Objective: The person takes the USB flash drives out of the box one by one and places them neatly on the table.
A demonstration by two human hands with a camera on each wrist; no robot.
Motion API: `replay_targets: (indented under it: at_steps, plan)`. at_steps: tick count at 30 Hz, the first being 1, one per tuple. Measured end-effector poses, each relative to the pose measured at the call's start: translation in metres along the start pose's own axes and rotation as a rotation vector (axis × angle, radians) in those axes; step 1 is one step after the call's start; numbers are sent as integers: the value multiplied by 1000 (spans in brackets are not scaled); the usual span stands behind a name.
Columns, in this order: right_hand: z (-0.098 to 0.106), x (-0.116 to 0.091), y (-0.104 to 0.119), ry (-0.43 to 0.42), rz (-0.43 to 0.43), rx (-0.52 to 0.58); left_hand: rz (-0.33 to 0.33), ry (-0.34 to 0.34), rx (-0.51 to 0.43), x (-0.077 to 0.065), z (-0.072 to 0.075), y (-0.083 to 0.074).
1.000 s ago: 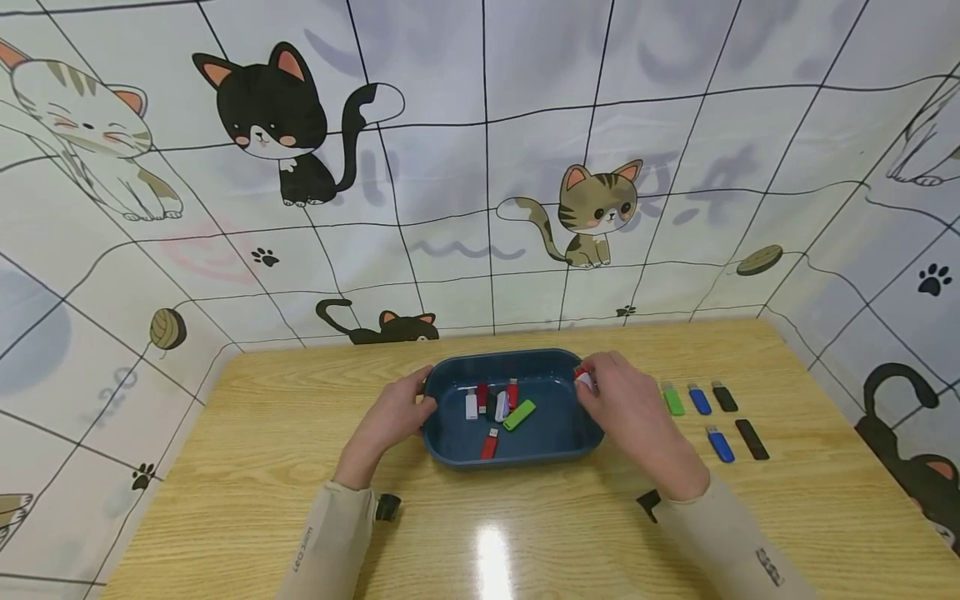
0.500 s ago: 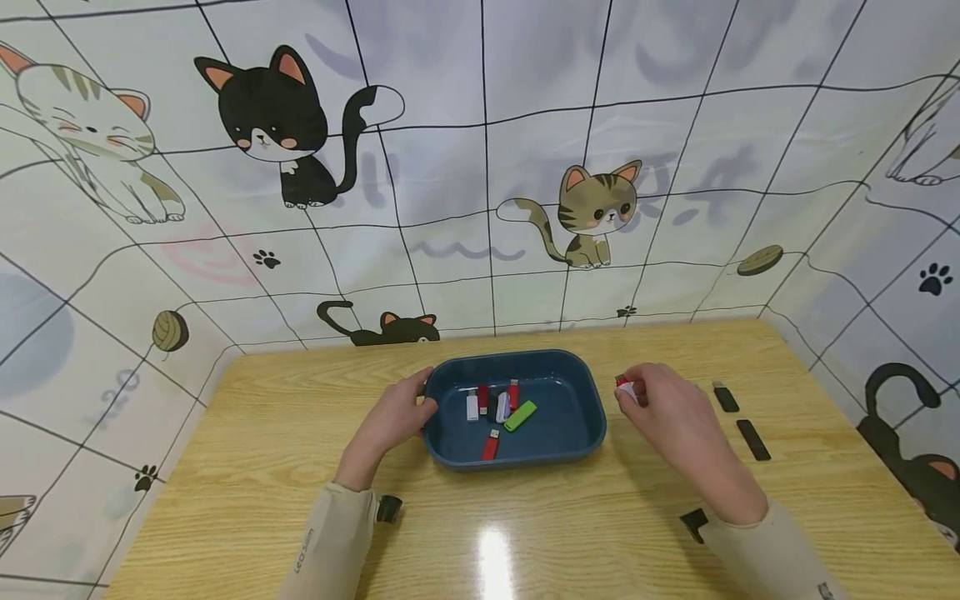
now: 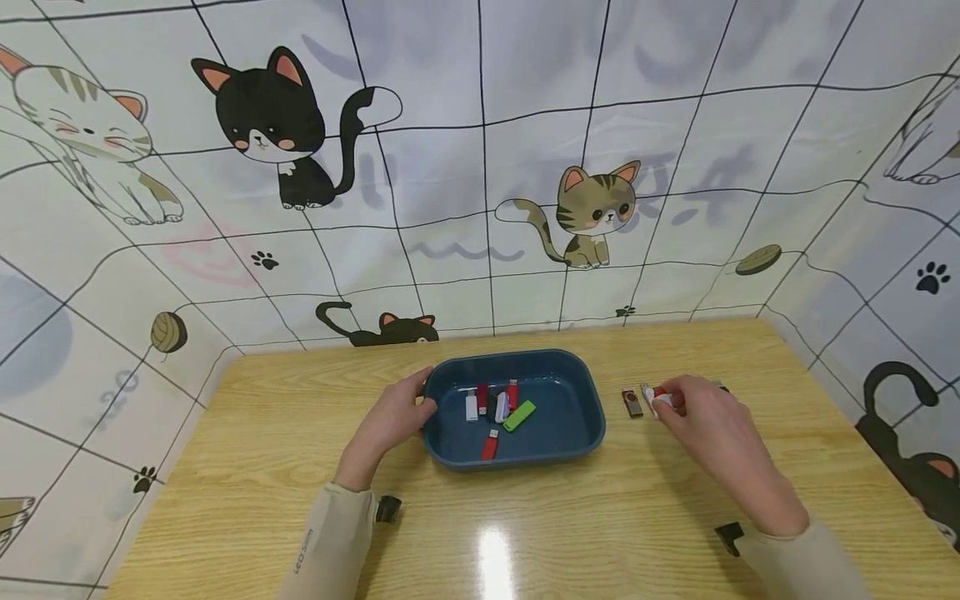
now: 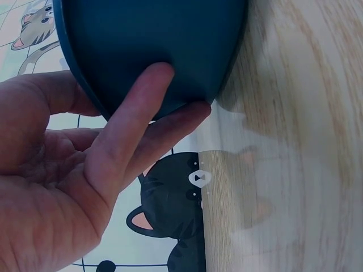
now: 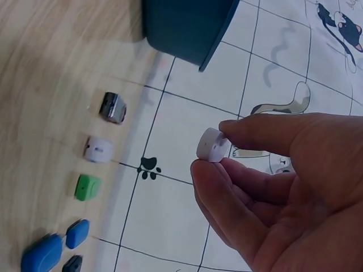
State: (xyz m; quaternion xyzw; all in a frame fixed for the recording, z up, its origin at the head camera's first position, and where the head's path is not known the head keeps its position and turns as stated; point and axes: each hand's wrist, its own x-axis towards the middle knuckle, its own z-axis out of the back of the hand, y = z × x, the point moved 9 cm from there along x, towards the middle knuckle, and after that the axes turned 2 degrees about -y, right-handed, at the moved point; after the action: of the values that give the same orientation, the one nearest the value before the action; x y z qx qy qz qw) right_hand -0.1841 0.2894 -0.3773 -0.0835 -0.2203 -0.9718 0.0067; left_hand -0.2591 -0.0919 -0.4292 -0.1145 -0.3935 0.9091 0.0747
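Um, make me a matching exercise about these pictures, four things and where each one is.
1. Tray
2. Striped brown cat
3. Red-and-white USB stick
4. Dark-red USB stick with silver cover

A. Printed on the backdrop
B. On the table beside the tray
C. Pinched in the right grip
D. Touched by the left grip

Pairs: 1-D, 2-A, 3-C, 4-B.

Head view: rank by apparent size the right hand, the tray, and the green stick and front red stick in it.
Largest to smallest:
1. Tray
2. Right hand
3. Green stick and front red stick: too alike to rank, though green looks longer.
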Motion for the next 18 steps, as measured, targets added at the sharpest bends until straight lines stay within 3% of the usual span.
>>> replay_targets:
  at_steps: [18]
  plan:
    - [-4, -1, -38, 58, -48, -36, -2, 2, 1, 0, 0, 1]
